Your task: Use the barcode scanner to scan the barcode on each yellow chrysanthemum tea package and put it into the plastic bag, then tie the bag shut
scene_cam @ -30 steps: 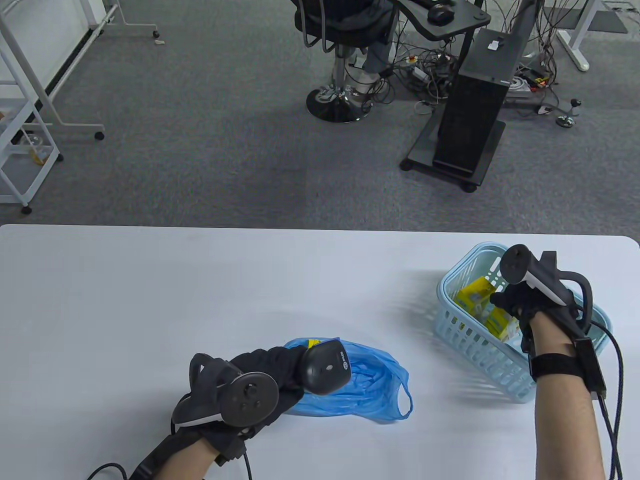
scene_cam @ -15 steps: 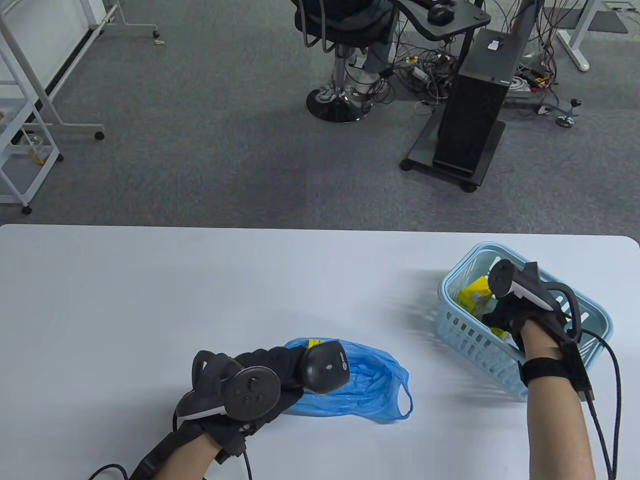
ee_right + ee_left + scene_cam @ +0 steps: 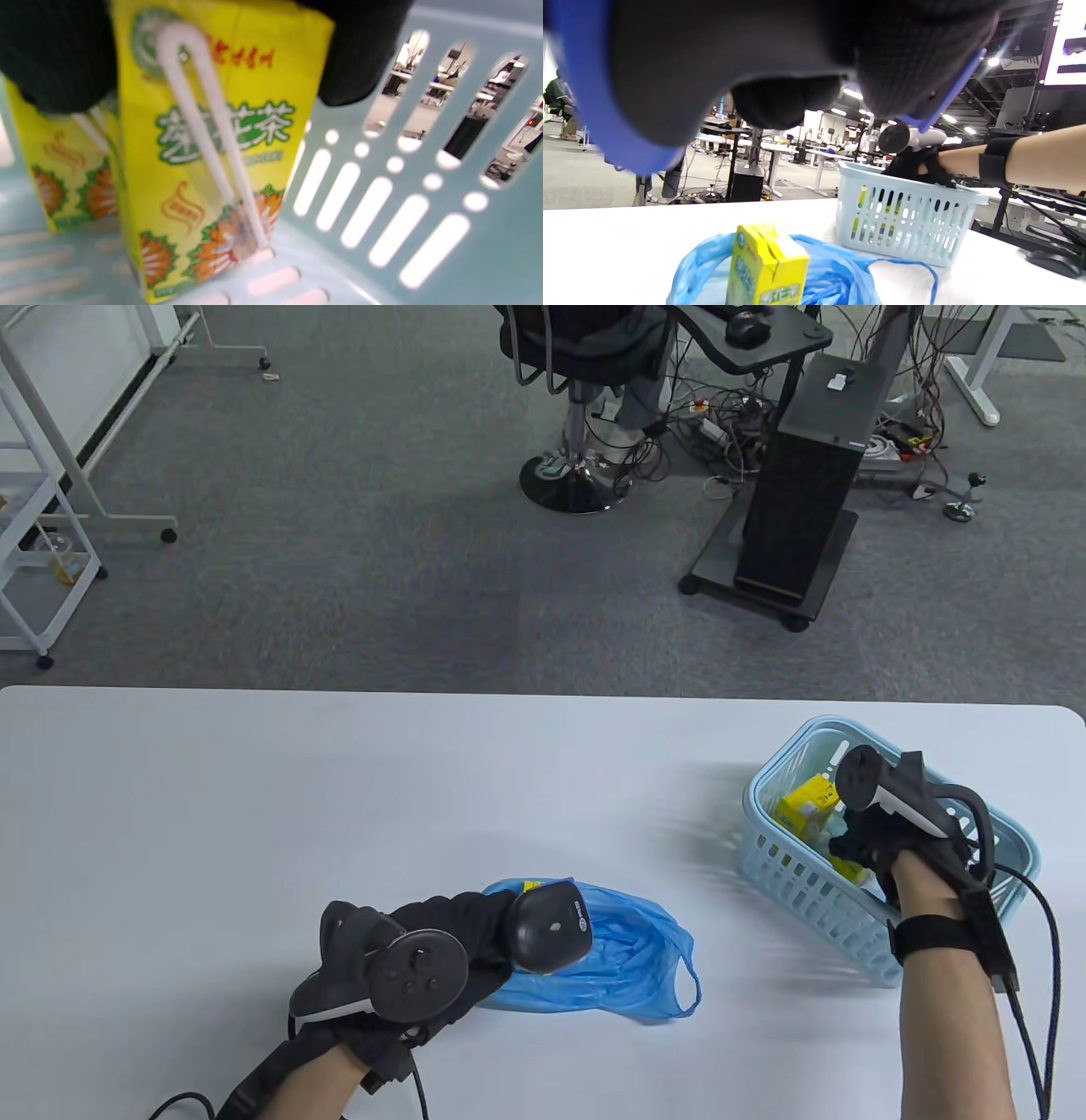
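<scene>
My left hand [image 3: 475, 931] grips the dark barcode scanner [image 3: 551, 929] over the near edge of the blue plastic bag [image 3: 632, 963]. One yellow tea package [image 3: 768, 264] stands in the bag's mouth. My right hand [image 3: 864, 841] reaches down into the light blue basket [image 3: 785, 878]. In the right wrist view its fingers [image 3: 360, 51] pinch the top of a yellow tea package [image 3: 212, 148] with a white straw, which stands upright on the basket floor. A second package [image 3: 59, 182] stands just behind it, and another package [image 3: 806, 802] shows at the basket's far side.
The basket sits near the white table's [image 3: 339, 780] right edge. Beyond the far edge are grey carpet, an office chair [image 3: 577, 398] and a black PC tower [image 3: 806, 492]. Cables trail from both wrists toward the near edge.
My right hand has sunk a little deeper into the basket and closed its fingers on a package. The left hand with the scanner has barely moved.
</scene>
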